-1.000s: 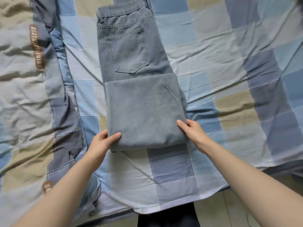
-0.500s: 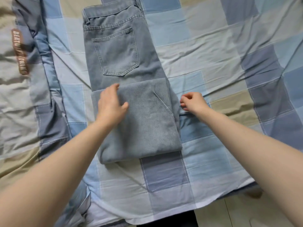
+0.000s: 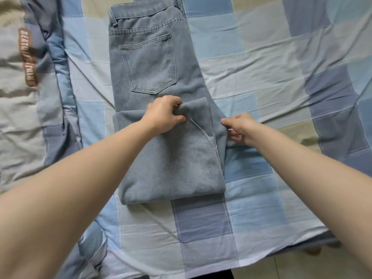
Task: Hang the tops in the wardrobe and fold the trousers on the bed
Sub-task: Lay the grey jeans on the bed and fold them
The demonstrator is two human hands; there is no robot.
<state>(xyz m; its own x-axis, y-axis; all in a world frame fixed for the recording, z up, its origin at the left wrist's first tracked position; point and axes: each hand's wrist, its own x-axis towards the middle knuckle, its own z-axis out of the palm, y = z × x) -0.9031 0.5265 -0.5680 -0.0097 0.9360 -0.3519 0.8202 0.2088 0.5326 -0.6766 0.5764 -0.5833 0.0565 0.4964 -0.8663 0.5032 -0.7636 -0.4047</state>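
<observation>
Light blue jeans (image 3: 153, 63) lie on the checked bed sheet (image 3: 261, 81), waistband at the far end and a back pocket facing up. Their legs are folded up over the seat into a thick flap (image 3: 173, 168). My left hand (image 3: 164, 115) pinches the far edge of that flap between thumb and fingers, lifting it a little. My right hand (image 3: 238, 127) grips the right side edge of the folded denim, fingertips tucked under the cloth.
A bunched duvet (image 3: 24, 101) in the same blue, grey and beige checks, with a brown lettered label, fills the left side. The bed's near edge and a strip of pale floor (image 3: 302, 266) show at the bottom right.
Both hands left the near fold of the jeans and moved up to the flap's far end. My left hand went from lying flat on the denim to pinching its edge.
</observation>
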